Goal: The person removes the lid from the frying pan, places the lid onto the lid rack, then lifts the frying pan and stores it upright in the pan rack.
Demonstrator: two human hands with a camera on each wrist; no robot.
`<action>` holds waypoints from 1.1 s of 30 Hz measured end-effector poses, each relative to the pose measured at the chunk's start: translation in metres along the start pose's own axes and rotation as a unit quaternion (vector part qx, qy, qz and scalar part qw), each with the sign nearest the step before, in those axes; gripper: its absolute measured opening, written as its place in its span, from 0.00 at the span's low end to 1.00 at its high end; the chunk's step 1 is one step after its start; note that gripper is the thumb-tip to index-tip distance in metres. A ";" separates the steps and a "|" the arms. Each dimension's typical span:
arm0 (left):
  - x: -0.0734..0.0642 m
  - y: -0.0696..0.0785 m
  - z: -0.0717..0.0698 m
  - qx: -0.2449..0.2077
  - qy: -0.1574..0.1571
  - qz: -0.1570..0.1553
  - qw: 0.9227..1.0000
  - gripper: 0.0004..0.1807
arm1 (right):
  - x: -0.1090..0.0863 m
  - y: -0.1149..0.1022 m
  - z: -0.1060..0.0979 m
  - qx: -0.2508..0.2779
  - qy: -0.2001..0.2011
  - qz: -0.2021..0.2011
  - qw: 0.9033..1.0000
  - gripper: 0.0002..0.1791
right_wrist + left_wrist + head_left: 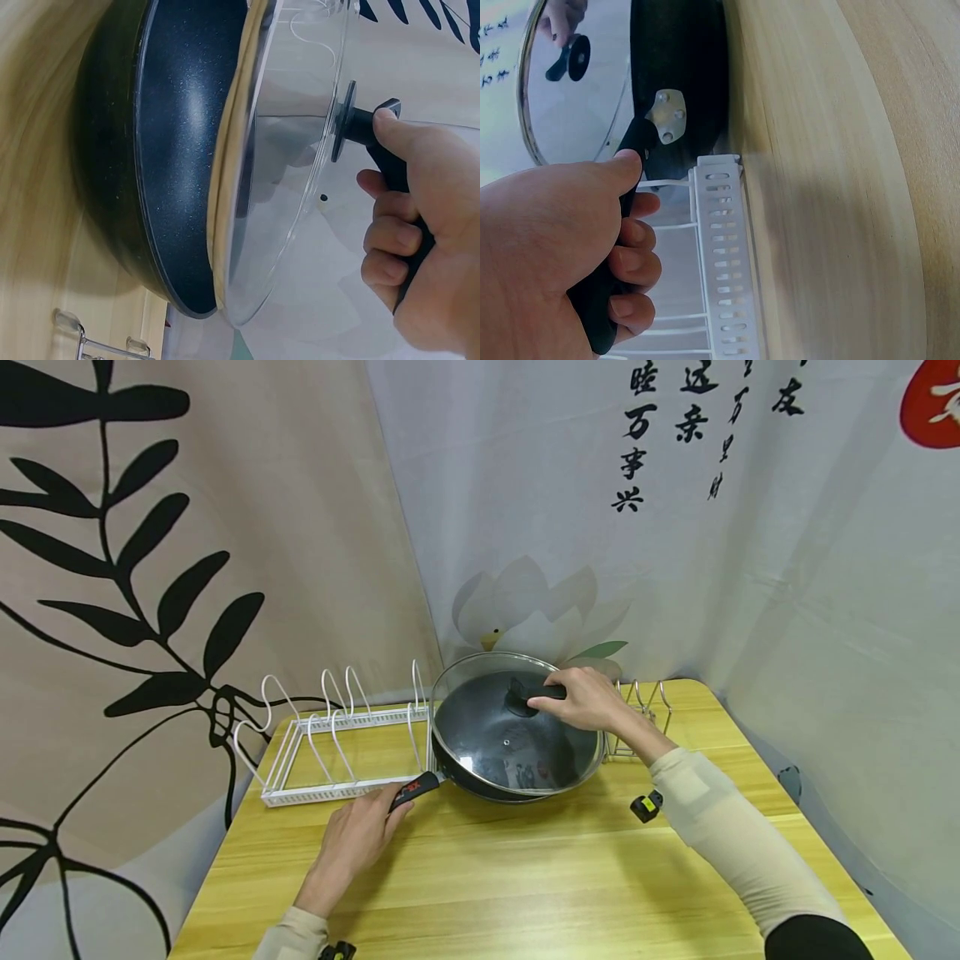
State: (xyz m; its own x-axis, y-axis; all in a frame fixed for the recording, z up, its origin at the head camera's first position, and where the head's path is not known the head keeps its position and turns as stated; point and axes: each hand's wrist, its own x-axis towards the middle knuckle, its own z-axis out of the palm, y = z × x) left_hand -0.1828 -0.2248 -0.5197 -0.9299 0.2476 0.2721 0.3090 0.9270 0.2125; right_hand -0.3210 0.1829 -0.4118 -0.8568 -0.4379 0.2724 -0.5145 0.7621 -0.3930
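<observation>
A dark deep frying pan (pixel 180 150) sits on the wooden table, its black handle (pixel 415 790) pointing toward the near left. My left hand (pixel 360 835) grips that handle, fingers curled around it in the left wrist view. Above the pan is a clear glass lid (pixel 300 142) with a metal rim and a black handle (pixel 547 692). My right hand (pixel 588 697) holds the lid by this handle. In the right wrist view a gap shows between lid and pan, narrowing at one side; whether they touch there, I cannot tell.
A white rack (pixel 330 793) with upright hoops stands left of the pan, close to its handle. Behind the pan on the right, a metal wire rack (pixel 637 702) is partly hidden by the right arm. Printed curtains (pixel 825 568) hang behind the table (pixel 562 877).
</observation>
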 end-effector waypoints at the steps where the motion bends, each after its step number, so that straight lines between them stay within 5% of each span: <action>1: 0.000 0.000 0.000 0.000 0.000 0.000 1.000 0.12 | 0.000 0.000 0.000 0.001 0.001 0.000 1.000 0.27; 22: -0.001 -0.001 0.002 -0.001 0.015 0.008 1.000 0.12 | -0.006 -0.002 -0.002 0.074 0.015 0.045 0.996 0.31; 33: -0.001 0.001 0.000 0.001 0.006 0.002 1.000 0.12 | -0.009 -0.006 -0.007 0.118 0.034 0.047 0.991 0.23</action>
State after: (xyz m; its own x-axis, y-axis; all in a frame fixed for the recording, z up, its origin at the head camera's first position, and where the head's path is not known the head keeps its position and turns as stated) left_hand -0.1816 -0.2246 -0.5200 -0.9260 0.2488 0.2840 0.3132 0.9263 0.2097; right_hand -0.3094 0.1856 -0.4058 -0.9013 -0.3312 0.2793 -0.4329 0.6625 -0.6113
